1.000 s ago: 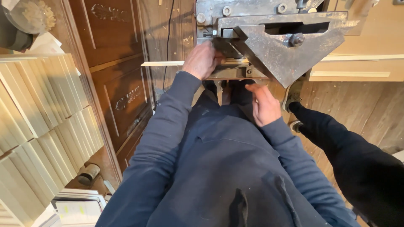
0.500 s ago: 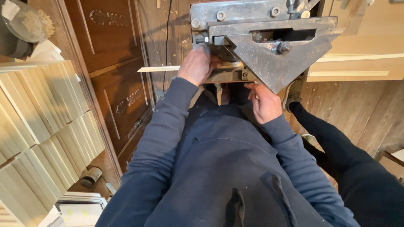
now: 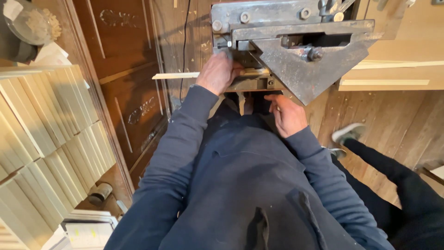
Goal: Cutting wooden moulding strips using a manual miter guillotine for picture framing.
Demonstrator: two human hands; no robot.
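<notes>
Far left of the hands lean stacked pale boards (image 3: 51,139); nearer, a thin, pale, straight-edged wooden strip (image 3: 178,75) juts leftward from under the left hand (image 3: 218,71), which presses down on it, fingers curled over it at the grey metal cutting machine (image 3: 296,46); the right hand (image 3: 289,113) sits just below the machine, fingers half-curled, grip unclear.

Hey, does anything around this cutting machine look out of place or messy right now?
Nothing is broken or spilled. Pale wood chips lie scattered on the floor left of the metal machine, above the left hand pressing the thin wood strip.
</notes>
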